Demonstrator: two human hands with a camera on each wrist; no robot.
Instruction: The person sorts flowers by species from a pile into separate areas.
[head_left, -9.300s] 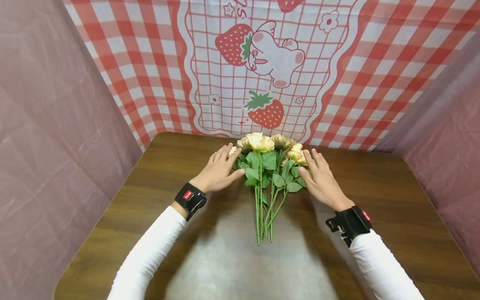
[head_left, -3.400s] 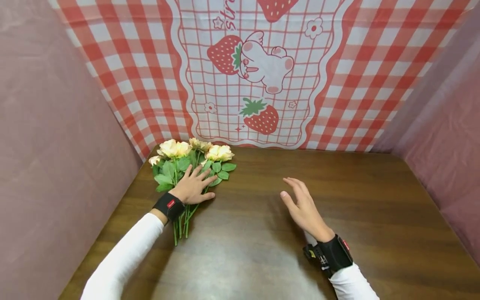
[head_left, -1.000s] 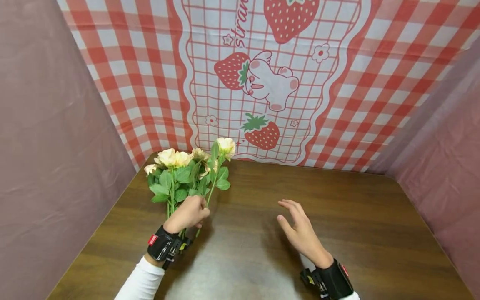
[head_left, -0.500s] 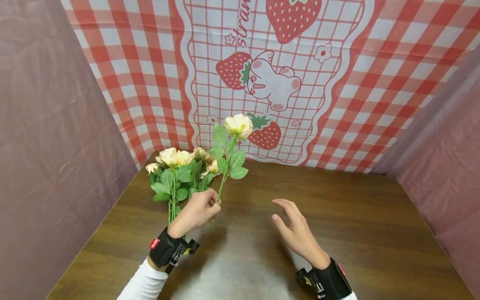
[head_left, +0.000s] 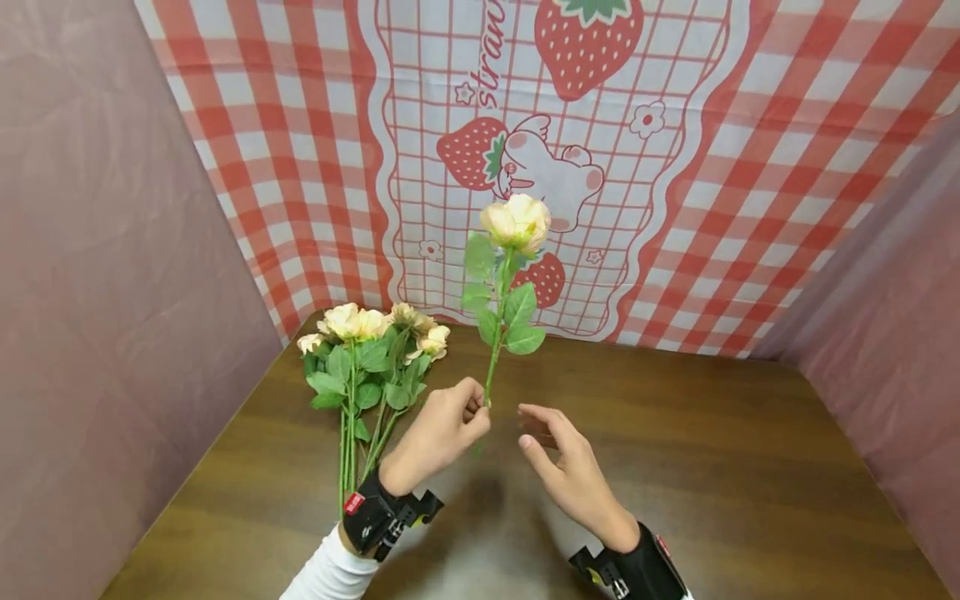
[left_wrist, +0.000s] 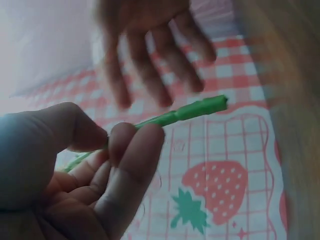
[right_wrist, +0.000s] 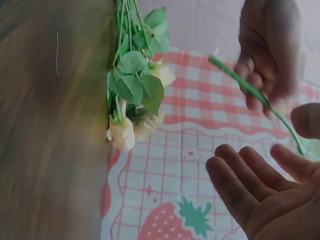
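Rose: ruffled cream bloom; thin grn stem is being pinched near-upright by L hand above woodgrain table.
R hand: is being held relaxed, unclenched, nr stem.

The cream-petalled rose has a green stem; the red-and-white gingham cloth bears printed red strawberries; the wood-grained bench is brown, the fabric curtains dusty pink.
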